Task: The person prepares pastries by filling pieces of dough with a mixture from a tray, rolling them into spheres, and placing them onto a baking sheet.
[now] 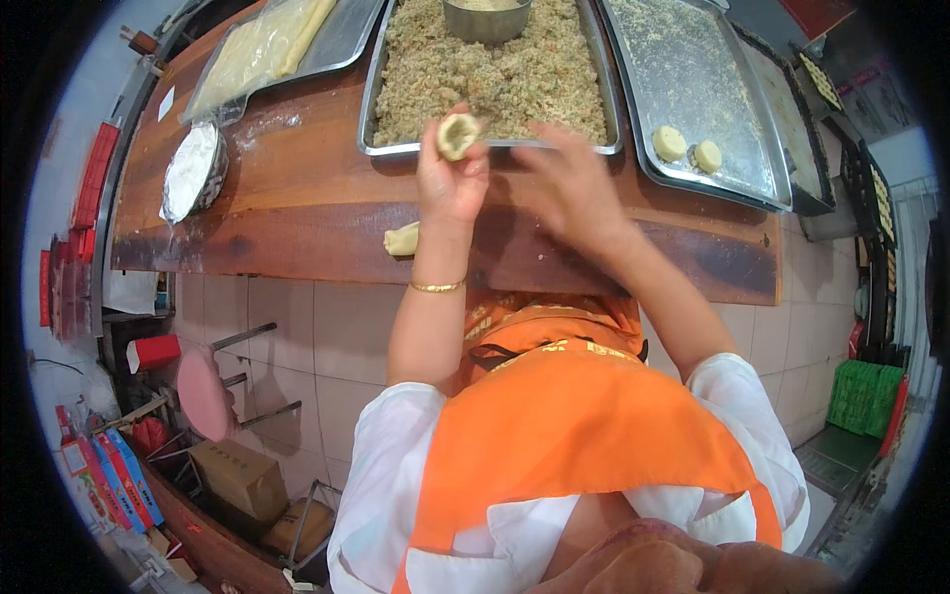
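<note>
My left hand [454, 171] holds up a small cup of pale dough [457, 136], its hollow facing me with filling visible inside. My right hand [568, 182] is blurred and apart from the dough, fingers spread over the front edge of a metal tray [493, 148]. Crumbly, brownish filling [549, 82] covers that tray. A round metal bowl [487, 22] sits in the filling, holding a fine crumb. Beneath my left forearm lies a piece of dough [401, 240] on the wooden table [319, 237], partly hidden by the arm.
Two round dough pieces [670, 143] rest on a crumb-dusted tray [712, 96] at the right. At the left stand a bowl of white flour [191, 172] and a tray with plastic-covered dough [260, 56]. A pink stool [204, 393] and cardboard boxes [241, 479] are on the floor.
</note>
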A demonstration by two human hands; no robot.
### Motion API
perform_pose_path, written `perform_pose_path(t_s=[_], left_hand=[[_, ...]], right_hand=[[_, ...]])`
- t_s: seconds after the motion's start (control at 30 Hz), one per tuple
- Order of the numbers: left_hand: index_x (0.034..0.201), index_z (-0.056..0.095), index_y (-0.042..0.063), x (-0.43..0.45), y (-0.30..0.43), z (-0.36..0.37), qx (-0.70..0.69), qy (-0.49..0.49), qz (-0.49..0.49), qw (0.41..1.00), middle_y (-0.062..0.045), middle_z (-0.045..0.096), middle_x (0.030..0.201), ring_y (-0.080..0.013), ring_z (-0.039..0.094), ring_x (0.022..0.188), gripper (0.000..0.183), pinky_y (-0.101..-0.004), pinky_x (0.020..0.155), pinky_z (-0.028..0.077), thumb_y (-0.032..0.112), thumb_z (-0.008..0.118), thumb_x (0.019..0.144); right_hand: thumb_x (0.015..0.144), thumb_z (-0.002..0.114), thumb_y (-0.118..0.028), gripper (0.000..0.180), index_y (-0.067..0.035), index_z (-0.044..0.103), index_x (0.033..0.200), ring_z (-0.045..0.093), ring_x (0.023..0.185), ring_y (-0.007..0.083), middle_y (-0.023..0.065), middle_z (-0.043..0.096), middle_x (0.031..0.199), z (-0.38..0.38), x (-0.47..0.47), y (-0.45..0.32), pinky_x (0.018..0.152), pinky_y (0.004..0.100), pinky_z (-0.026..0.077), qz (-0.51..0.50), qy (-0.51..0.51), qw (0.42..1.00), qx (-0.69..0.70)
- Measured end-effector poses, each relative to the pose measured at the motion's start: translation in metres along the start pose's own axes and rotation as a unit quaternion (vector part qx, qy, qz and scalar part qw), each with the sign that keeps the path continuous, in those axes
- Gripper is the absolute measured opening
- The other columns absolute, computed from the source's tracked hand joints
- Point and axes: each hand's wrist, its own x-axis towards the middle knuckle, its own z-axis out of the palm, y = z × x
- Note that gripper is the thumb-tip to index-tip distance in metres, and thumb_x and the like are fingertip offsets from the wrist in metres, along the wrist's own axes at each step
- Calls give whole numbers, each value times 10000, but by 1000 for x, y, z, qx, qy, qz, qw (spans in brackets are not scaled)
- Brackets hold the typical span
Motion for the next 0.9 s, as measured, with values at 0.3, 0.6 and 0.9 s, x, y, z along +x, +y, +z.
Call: perform_pose_path(t_s=[0.3,0.6,0.9], left_hand=[[986,583,-19,-31,-4,13,-55,72,47,995,-157,599,957,-238,563,777,402,-314,620,487,365,472,1028],[977,613,-6,-37,-20,17,-51,71,24,996,-146,643,918,-227,591,738,387,-291,540,470,347,467,1037],[967,635,20,-55,-25,18,-18,130,-3,991,-122,664,897,-212,601,721,378,-280,534,453,365,497,1033]], right_hand=[[871,660,-187,423,-61,635,1274,418,1423,300,110,555,1408,37,-23,20,1197,480,282,-118,-102,978,-142],[895,664,-410,674,8,503,1400,380,1421,374,211,470,1477,46,-44,-44,1219,482,255,-92,-256,959,78],[920,642,-387,728,-80,389,1530,213,1527,328,156,286,1629,-29,-84,12,1245,507,149,60,-235,963,-122]])
